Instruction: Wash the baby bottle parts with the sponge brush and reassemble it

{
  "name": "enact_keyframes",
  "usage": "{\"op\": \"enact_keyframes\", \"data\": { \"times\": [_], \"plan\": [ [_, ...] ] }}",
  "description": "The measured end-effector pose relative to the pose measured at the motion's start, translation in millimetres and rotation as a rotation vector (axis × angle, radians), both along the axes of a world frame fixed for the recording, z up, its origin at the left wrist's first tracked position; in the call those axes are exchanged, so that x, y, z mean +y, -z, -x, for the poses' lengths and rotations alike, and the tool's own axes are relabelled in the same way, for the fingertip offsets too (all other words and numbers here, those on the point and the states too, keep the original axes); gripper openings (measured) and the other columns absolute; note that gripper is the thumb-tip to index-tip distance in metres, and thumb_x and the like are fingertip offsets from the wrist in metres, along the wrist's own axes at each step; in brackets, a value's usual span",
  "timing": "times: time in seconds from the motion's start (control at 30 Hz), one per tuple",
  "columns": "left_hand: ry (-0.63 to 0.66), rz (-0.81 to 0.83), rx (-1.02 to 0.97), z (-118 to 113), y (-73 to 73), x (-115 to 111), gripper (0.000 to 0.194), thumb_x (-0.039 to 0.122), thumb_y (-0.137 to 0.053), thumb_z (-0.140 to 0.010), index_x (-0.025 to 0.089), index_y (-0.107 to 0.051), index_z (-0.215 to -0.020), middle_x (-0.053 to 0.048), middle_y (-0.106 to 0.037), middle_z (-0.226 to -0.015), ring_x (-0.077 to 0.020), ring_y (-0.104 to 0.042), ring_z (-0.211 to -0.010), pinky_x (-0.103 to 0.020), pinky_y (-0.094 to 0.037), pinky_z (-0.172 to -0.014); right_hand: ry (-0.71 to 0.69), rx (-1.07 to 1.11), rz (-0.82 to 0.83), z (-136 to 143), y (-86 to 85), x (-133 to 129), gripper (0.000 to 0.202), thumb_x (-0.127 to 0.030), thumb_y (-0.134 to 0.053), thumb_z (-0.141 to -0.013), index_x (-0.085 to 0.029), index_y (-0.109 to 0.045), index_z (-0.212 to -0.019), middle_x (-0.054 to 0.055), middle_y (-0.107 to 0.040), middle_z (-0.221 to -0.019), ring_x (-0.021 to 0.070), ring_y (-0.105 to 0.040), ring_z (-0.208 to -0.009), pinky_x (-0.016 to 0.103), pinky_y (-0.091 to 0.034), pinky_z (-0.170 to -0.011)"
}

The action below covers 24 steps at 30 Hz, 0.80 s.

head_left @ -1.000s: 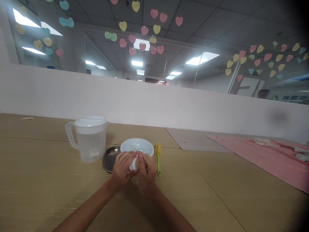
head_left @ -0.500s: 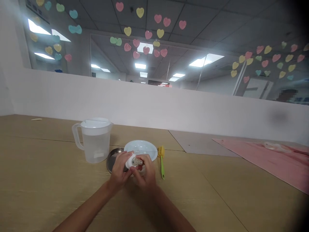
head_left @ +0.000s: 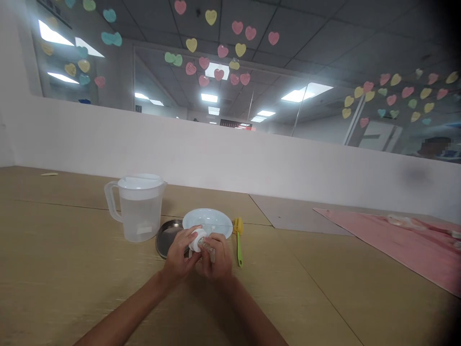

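Note:
My left hand is closed around a white baby bottle collar, fingers over its top and thumb below. A clear, brownish nipple points out of the collar to the right. The fingers of my right hand are closed on this nipple and partly cover it. Whether a bottle body is attached underneath cannot be made out. Both hands are held close together above the table, in front of a white bowl and a round metal dish.
A lidded clear pitcher with liquid stands left. A brush with yellow bristles and green handle lies right of the bowl. A pink cloth with a clear plastic item covers the far right. A white wall and window rise behind.
My right fingers have closed further over the nipple, which was more exposed before. The collar has turned slightly to the right. The view has shifted a little.

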State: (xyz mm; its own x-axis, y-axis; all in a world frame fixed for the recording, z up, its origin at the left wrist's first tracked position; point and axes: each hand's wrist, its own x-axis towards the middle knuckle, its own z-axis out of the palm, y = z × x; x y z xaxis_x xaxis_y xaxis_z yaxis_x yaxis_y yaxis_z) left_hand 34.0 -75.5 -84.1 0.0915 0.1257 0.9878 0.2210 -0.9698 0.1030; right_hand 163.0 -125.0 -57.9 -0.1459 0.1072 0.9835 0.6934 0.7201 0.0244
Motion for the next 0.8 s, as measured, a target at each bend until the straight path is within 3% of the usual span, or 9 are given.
{"op": "enact_keyframes", "data": {
  "times": [0.2,0.33,0.57,0.7,0.8],
  "plan": [
    [0.013,-0.033,-0.026,-7.9,-1.4,-3.6,0.044,0.018,-0.060,-0.083,0.024,-0.043,-0.123,-0.011,-0.062,-0.115,-0.0217,-0.059,-0.109,-0.039,-0.050,-0.088,0.010,0.112,-0.029,1.4,-4.7,-3.3,0.021,-0.009,-0.046,-0.082,-0.020,-0.051,-0.100,0.006,-0.060,-0.085,0.0176,-0.059,-0.081,0.035,-0.052,-0.071],
    [0.049,-0.017,0.003,-5.9,-1.8,-1.1,0.049,0.015,-0.061,-0.083,0.025,-0.040,-0.126,-0.011,-0.060,-0.119,-0.0218,-0.057,-0.113,-0.040,-0.049,-0.091,-0.015,0.194,0.084,2.7,-10.1,-10.4,0.019,-0.010,-0.048,-0.084,-0.021,-0.052,-0.099,0.004,-0.063,-0.087,0.0173,-0.061,-0.087,0.033,-0.052,-0.076],
    [0.170,-0.008,0.060,2.4,0.8,0.6,0.056,0.012,-0.062,-0.080,0.027,-0.037,-0.128,-0.010,-0.055,-0.128,-0.0234,-0.052,-0.121,-0.047,-0.041,-0.103,-0.134,0.318,0.304,8.2,-8.5,-18.4,0.009,-0.021,-0.050,-0.088,-0.020,-0.058,-0.091,0.002,-0.065,-0.083,0.0136,-0.062,-0.076,0.026,-0.051,-0.067],
    [0.200,0.355,-0.144,-4.9,5.4,-2.4,0.048,0.025,-0.059,-0.084,0.021,-0.036,-0.126,-0.013,-0.056,-0.126,-0.0244,-0.052,-0.120,-0.042,-0.045,-0.097,-0.268,0.658,0.421,11.2,-15.6,-15.9,0.015,-0.033,-0.049,-0.089,-0.018,-0.052,-0.089,0.000,-0.063,-0.070,0.0114,-0.060,-0.057,0.025,-0.050,-0.059],
    [0.059,0.619,-0.244,-5.2,2.3,7.4,0.044,0.038,-0.053,-0.086,0.020,-0.039,-0.124,-0.012,-0.056,-0.123,-0.0236,-0.054,-0.114,-0.040,-0.045,-0.094,-0.214,0.924,0.415,-0.2,-20.9,-4.1,0.025,-0.040,-0.055,-0.084,-0.017,-0.048,-0.092,0.000,-0.063,-0.071,0.0116,-0.060,-0.056,0.025,-0.049,-0.059]
  ]
}}
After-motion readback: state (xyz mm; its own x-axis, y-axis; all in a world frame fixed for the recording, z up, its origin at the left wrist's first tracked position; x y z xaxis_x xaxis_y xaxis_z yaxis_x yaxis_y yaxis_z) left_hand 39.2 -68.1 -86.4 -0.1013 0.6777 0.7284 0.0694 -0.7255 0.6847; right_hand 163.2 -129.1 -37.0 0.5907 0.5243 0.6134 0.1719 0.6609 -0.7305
